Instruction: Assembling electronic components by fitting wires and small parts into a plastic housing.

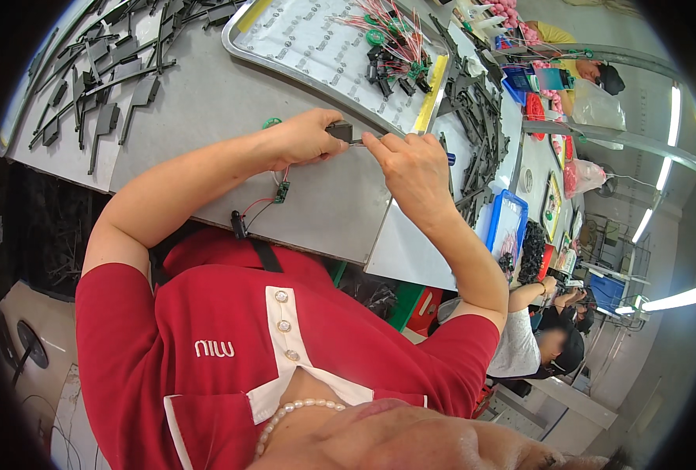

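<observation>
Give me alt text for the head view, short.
A person in a red shirt holds a small dark part in the left hand while the right hand works at it over a grey table. A small circuit board dangles on wires; a metal tray of wired parts lies beyond.

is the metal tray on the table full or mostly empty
Mostly empty. The metal tray shows bare surface over most of its area; only a cluster of black parts with red wires sits at one end.
</observation>
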Tool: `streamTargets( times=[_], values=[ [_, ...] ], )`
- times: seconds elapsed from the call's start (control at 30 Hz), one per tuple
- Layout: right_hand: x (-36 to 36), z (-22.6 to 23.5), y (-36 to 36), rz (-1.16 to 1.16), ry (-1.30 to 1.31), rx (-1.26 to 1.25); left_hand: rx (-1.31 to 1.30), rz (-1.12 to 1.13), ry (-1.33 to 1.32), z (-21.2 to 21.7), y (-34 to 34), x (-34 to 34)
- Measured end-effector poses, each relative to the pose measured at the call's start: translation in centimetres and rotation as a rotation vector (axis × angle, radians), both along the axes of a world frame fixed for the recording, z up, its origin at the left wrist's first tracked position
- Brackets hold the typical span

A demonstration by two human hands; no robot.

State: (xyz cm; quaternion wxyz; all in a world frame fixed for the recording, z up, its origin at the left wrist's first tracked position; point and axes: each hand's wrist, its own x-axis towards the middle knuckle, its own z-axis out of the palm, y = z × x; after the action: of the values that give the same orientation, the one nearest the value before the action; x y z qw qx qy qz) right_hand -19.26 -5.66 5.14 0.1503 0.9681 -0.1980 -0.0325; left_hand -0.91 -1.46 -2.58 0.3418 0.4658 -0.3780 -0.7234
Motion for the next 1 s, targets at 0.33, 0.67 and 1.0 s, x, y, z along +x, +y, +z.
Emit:
streamTargets(
  times=[0.33, 0.67, 1.0],
  values=[
    [2.9, -1.8, 2.4, -0.116, 0.188, -0.219, 0.01, 0.175, -0.032, -0.5, 0.2, -0.8],
    [1.0, -0.7, 0.6, -0.214, -0.125, 0.058, 0.091, 0.172, 0.155, -0.4, -0.1, 0.2],
    [-1.8, -4.9, 1.6, -0.489, -1.369, 0.76, 0.116, -0.042, 0.546, 1.8, 0.7, 0.0]
  ],
)
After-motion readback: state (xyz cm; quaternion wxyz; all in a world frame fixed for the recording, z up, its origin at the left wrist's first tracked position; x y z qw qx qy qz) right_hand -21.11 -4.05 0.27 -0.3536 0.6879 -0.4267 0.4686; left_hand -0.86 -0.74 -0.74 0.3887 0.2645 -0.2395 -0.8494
